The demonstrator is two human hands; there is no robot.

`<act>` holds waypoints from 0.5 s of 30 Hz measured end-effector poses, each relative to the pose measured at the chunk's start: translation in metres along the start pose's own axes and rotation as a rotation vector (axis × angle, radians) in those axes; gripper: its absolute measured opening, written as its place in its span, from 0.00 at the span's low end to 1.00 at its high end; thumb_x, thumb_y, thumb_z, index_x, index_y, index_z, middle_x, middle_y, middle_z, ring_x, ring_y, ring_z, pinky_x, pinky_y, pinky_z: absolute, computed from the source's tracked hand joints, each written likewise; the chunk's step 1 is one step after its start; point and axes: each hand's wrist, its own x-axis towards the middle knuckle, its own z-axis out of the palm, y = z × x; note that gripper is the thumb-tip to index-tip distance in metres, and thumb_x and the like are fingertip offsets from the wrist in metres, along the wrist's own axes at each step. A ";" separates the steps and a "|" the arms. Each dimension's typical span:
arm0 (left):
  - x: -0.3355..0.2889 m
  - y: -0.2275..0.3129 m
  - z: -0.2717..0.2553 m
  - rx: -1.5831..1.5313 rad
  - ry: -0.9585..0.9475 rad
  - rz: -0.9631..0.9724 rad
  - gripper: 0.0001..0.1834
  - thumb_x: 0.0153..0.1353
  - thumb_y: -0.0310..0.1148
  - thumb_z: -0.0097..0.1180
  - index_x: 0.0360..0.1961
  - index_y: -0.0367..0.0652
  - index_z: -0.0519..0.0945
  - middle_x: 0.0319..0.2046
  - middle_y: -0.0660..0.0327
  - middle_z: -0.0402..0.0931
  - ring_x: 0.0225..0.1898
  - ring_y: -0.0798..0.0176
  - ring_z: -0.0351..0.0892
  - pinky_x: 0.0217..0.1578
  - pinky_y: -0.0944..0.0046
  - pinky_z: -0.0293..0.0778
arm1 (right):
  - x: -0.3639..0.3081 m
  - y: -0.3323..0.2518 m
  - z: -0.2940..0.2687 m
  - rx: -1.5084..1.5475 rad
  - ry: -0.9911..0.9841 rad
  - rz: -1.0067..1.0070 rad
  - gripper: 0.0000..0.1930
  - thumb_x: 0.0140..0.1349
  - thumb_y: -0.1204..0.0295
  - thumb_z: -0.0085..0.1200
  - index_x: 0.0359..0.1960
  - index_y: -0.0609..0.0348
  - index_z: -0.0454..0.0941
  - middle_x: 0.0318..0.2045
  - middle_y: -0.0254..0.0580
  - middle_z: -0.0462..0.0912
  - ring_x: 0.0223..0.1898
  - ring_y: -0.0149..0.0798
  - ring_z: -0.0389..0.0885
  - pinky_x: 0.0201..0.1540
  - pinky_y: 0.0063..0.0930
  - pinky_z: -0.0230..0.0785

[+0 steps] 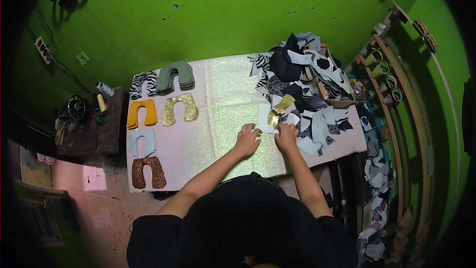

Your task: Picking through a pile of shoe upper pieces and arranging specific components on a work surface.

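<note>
A person's two bare hands work over the right half of a table (223, 94) covered in pale, shimmering material, closer to its near edge than its far edge. The left hand (247, 140) lies palm down with its fingers spread a little and bent, the fingertips beside the lower left end of a white piece (264, 119); whether they pinch it, I cannot tell. The right hand (286, 136) has its fingers curled in narrowly at the near end of a gold glitter piece (273, 118), and its grip cannot be made out either. The white piece lies just left of the gold one, at the inner border of a scrap heap (320, 124) that runs from the far right corner along the right edge, mixing white, black, grey and zebra-striped offcuts. Stacks of arch-shaped pieces stand along the left edge: a zebra-striped stack (144, 78) at the far left corner, then a yellow stack (143, 107), a pale grey stack (134, 141) and, at the near left corner, a leopard-print stack (137, 173). A grey-green stack (168, 77) sits just right of the zebra-striped one, by the far edge, and a gold glitter stack (169, 111) lies right of the yellow one.
</note>
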 end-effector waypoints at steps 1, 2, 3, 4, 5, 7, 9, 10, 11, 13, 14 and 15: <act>0.005 0.005 0.002 -0.008 -0.030 0.058 0.19 0.49 0.33 0.55 0.45 0.45 0.72 0.54 0.50 0.58 0.58 0.49 0.52 0.53 0.50 0.56 | 0.000 0.002 0.001 -0.021 0.020 -0.031 0.13 0.44 0.67 0.55 0.34 0.52 0.76 0.34 0.39 0.74 0.42 0.45 0.66 0.43 0.43 0.53; 0.010 0.009 0.004 0.014 -0.051 0.099 0.21 0.48 0.34 0.54 0.46 0.45 0.70 0.53 0.52 0.60 0.57 0.49 0.54 0.53 0.51 0.57 | -0.002 0.004 0.003 -0.014 0.043 -0.066 0.08 0.44 0.68 0.54 0.28 0.52 0.76 0.31 0.38 0.73 0.40 0.45 0.66 0.41 0.42 0.52; 0.014 0.010 0.007 0.016 -0.047 0.101 0.21 0.48 0.34 0.54 0.46 0.45 0.70 0.53 0.52 0.60 0.57 0.49 0.54 0.53 0.51 0.57 | -0.002 0.002 0.002 -0.014 0.047 -0.069 0.08 0.44 0.68 0.54 0.28 0.52 0.76 0.31 0.38 0.73 0.40 0.45 0.66 0.41 0.42 0.52; 0.018 0.008 0.013 0.024 -0.051 0.149 0.22 0.47 0.34 0.54 0.46 0.44 0.70 0.52 0.53 0.61 0.57 0.50 0.56 0.53 0.51 0.58 | -0.001 0.000 0.000 0.015 0.007 -0.088 0.08 0.45 0.67 0.54 0.28 0.52 0.76 0.30 0.38 0.73 0.40 0.44 0.66 0.41 0.42 0.52; 0.022 0.007 0.018 0.032 -0.055 0.197 0.22 0.46 0.33 0.54 0.46 0.44 0.70 0.51 0.54 0.63 0.56 0.50 0.57 0.52 0.52 0.59 | 0.000 -0.001 -0.001 0.044 -0.034 -0.108 0.08 0.45 0.67 0.53 0.28 0.52 0.76 0.29 0.38 0.72 0.40 0.44 0.66 0.40 0.41 0.52; 0.029 0.009 0.027 0.099 -0.048 0.255 0.22 0.45 0.33 0.54 0.45 0.43 0.70 0.49 0.55 0.65 0.54 0.51 0.60 0.51 0.53 0.61 | 0.007 0.002 -0.005 0.057 -0.029 -0.119 0.07 0.45 0.68 0.53 0.27 0.52 0.76 0.30 0.38 0.71 0.39 0.44 0.65 0.40 0.41 0.52; 0.033 0.011 0.032 0.136 -0.132 0.219 0.22 0.45 0.32 0.53 0.45 0.43 0.69 0.47 0.56 0.66 0.52 0.52 0.62 0.48 0.52 0.62 | 0.019 0.004 -0.010 0.102 0.168 -0.109 0.07 0.46 0.68 0.52 0.28 0.51 0.75 0.31 0.39 0.71 0.40 0.44 0.65 0.40 0.41 0.52; 0.033 0.013 0.034 0.136 -0.128 0.216 0.22 0.45 0.32 0.53 0.45 0.43 0.69 0.47 0.56 0.66 0.52 0.52 0.62 0.48 0.52 0.62 | 0.026 0.005 -0.014 0.102 0.188 -0.095 0.09 0.45 0.71 0.52 0.31 0.51 0.75 0.33 0.39 0.70 0.40 0.43 0.65 0.42 0.41 0.52; 0.031 0.015 0.036 0.176 -0.118 0.223 0.19 0.46 0.32 0.52 0.43 0.44 0.70 0.45 0.56 0.67 0.50 0.53 0.63 0.47 0.52 0.62 | 0.032 0.007 -0.019 0.103 0.187 -0.101 0.09 0.45 0.71 0.52 0.31 0.51 0.75 0.33 0.39 0.70 0.40 0.43 0.65 0.42 0.41 0.52; 0.030 0.015 0.038 0.219 -0.100 0.220 0.17 0.47 0.31 0.51 0.41 0.44 0.72 0.42 0.56 0.69 0.48 0.54 0.65 0.47 0.52 0.61 | 0.045 0.005 -0.030 0.070 0.235 -0.103 0.12 0.44 0.76 0.52 0.34 0.49 0.75 0.34 0.39 0.69 0.40 0.43 0.65 0.43 0.40 0.52; 0.031 0.015 0.039 0.303 -0.059 0.277 0.14 0.48 0.30 0.50 0.39 0.44 0.73 0.39 0.57 0.70 0.46 0.55 0.66 0.47 0.52 0.61 | 0.048 0.004 -0.035 0.063 0.205 -0.108 0.12 0.46 0.79 0.50 0.33 0.50 0.76 0.34 0.38 0.70 0.40 0.43 0.65 0.43 0.40 0.53; 0.033 0.015 0.042 0.388 -0.019 0.339 0.11 0.49 0.30 0.49 0.36 0.44 0.73 0.36 0.57 0.70 0.43 0.56 0.67 0.47 0.53 0.60 | 0.053 0.008 -0.034 0.064 0.205 -0.113 0.12 0.46 0.79 0.50 0.33 0.50 0.76 0.34 0.38 0.70 0.40 0.43 0.65 0.43 0.40 0.53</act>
